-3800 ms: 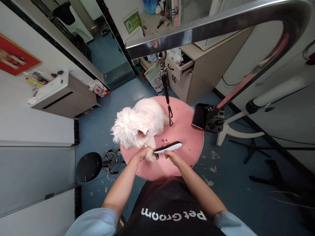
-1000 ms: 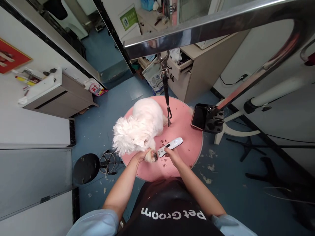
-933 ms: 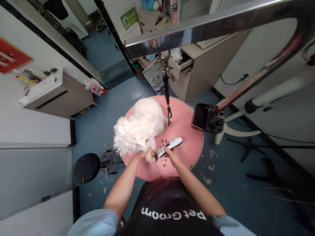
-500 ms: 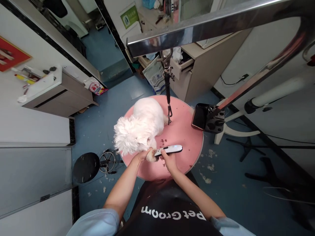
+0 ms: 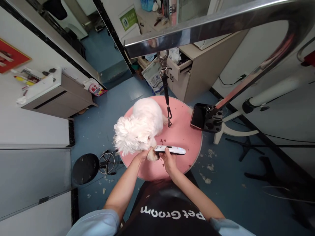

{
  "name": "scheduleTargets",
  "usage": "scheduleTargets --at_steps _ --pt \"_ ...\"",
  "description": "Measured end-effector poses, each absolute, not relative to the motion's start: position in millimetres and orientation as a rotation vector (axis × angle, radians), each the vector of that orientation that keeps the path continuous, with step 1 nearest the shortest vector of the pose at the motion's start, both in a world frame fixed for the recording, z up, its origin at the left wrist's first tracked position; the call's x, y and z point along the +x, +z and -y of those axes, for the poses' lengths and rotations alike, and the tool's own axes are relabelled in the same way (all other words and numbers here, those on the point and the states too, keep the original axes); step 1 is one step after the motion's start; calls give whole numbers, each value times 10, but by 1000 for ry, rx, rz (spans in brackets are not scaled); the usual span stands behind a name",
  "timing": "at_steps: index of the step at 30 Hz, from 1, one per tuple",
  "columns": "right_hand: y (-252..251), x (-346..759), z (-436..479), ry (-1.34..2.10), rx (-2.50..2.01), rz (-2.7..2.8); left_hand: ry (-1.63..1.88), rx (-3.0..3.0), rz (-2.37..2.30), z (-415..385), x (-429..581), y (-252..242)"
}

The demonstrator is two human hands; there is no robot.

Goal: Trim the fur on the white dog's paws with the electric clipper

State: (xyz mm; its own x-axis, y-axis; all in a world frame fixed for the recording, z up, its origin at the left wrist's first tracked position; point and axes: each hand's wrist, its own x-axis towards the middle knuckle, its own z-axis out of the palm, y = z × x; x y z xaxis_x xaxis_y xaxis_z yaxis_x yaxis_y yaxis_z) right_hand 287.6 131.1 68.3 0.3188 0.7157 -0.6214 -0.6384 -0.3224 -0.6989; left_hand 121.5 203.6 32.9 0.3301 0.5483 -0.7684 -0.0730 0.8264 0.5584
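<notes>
A white fluffy dog (image 5: 145, 123) is on the round pink grooming table (image 5: 183, 131), its shaggy head toward the left. My left hand (image 5: 142, 155) is closed around one of its front legs, just behind the paw (image 5: 153, 155). The paw's fur is cream with a darker patch. In my right hand (image 5: 169, 159) is a white cordless hair clipper (image 5: 174, 150) with a small blue light. Its blade end touches or nearly touches the paw; the exact contact is too small to see. Dark bits of hair lie on the table around the clipper.
A metal grooming arm (image 5: 197, 32) crosses above the table, with a black strap (image 5: 166, 90) hanging from it. A holder with a phone (image 5: 199, 116) sits at the table's right edge. A black stool (image 5: 86, 168) stands left. Hair tufts (image 5: 206, 178) litter the blue floor.
The clipper has turned closer to level, its back end swinging slightly right and down, with its blade end still at the paw. My left hand keeps its hold on the leg.
</notes>
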Motion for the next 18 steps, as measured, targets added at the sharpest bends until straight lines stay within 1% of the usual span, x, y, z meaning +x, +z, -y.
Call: scheduleTargets --at_steps 3,11,18 --pt "622 2936 -1342 1327 -1335 47 433 415 -1212 -2037 1233 370" --pt "625 2938 -1223 1399 -1308 112 407 370 -1315 -2060 1271 461" --pt "639 2893 -1246 1470 -1171 49 413 393 -1293 -2064 1215 364"
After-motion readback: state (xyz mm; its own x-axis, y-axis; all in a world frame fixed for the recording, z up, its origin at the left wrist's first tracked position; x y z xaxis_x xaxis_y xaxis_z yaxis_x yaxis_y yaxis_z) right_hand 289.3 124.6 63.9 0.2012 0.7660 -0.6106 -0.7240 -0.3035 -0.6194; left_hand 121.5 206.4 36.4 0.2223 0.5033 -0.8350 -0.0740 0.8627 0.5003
